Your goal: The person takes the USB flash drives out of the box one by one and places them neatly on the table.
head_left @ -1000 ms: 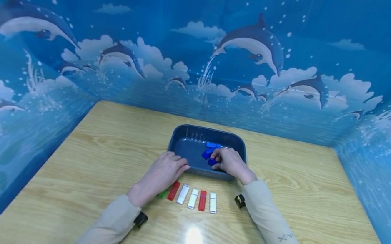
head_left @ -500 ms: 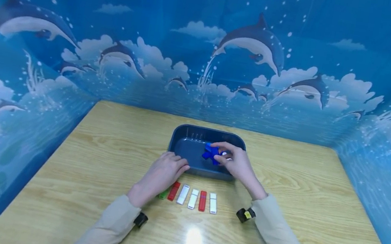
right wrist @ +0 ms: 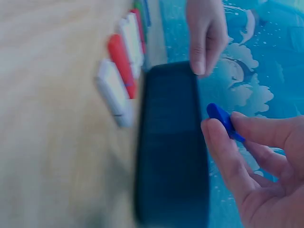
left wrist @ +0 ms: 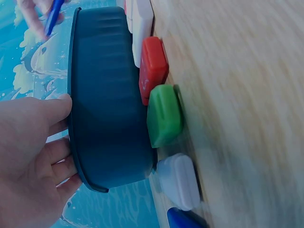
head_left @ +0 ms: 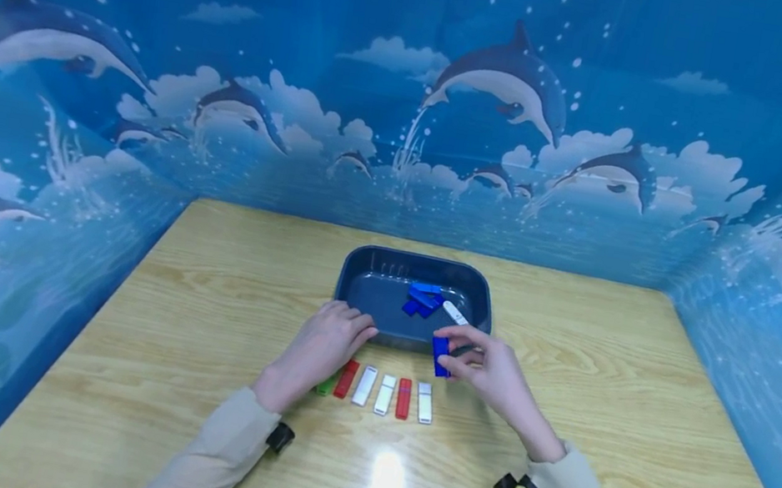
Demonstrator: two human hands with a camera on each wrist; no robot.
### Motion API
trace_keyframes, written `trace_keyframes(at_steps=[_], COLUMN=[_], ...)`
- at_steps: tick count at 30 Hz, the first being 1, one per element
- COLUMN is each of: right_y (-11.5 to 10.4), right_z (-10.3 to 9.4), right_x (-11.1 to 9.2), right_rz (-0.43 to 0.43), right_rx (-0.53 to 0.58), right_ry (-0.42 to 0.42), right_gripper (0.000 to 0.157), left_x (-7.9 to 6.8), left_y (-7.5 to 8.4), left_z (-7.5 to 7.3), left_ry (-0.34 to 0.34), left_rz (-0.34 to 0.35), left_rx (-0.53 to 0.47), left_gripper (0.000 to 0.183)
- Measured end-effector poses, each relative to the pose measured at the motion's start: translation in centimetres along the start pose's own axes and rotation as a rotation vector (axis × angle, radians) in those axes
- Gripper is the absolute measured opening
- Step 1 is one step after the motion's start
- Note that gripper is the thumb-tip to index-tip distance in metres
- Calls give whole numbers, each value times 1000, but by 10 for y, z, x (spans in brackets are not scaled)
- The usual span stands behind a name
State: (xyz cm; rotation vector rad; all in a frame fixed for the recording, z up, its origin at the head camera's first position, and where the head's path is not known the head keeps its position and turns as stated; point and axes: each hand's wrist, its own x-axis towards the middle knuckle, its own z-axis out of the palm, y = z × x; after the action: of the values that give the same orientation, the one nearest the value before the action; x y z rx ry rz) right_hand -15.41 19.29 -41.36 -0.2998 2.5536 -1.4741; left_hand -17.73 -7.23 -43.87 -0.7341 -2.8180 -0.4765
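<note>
My right hand [head_left: 486,368] pinches a blue USB stick [head_left: 442,356] between thumb and fingers, just over the near right rim of a dark blue tray [head_left: 389,256]. In the right wrist view the stick [right wrist: 221,118] sticks out past the fingertips. My left hand [head_left: 321,345] holds the tray's near left rim; in the left wrist view its bent fingers [left wrist: 61,168] and thumb lie along that edge. Inside the tray are several blue USB sticks [head_left: 424,296] and a white one [head_left: 455,313].
In front of the tray lies a row of USB sticks: white [head_left: 424,403], red [head_left: 403,398], more white [head_left: 365,385], another red [head_left: 346,378] and a green one [left wrist: 164,116]. Past the green, a white [left wrist: 179,181] and a blue [left wrist: 183,218] show. A dolphin-print curtain [head_left: 307,96] surrounds the table.
My right hand has lifted a blue USB stick from the tray and drawn it back towards the near rim. The white stick in the tray has come into sight. My left hand stays put.
</note>
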Motion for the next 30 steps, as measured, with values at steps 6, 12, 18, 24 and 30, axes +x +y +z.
trace_keyframes(at_steps=[6, 12, 18, 24, 30], right_y=[17, 31, 34, 34, 32], right_z=[6, 14, 19, 20, 18], right_x=[-13, -19, -21, -22, -23], right_rz=[62, 93, 141, 122, 120], right_rx=[-1, -56, -103, -166, -230], right_ry=[-27, -70, -55, -46, -21], right_gripper=[36, 41, 39, 35, 38], left_x=[-1, -1, -1, 0, 0], left_y=[1, 0, 0, 0, 0], left_z=[-2, -2, -1, -1, -2], left_ry=[0, -2, -6, -12, -25], left_rz=[0, -2, -3, -7, -12], left_rx=[1, 1, -1, -7, -3], left_gripper=[21, 21, 21, 22, 23])
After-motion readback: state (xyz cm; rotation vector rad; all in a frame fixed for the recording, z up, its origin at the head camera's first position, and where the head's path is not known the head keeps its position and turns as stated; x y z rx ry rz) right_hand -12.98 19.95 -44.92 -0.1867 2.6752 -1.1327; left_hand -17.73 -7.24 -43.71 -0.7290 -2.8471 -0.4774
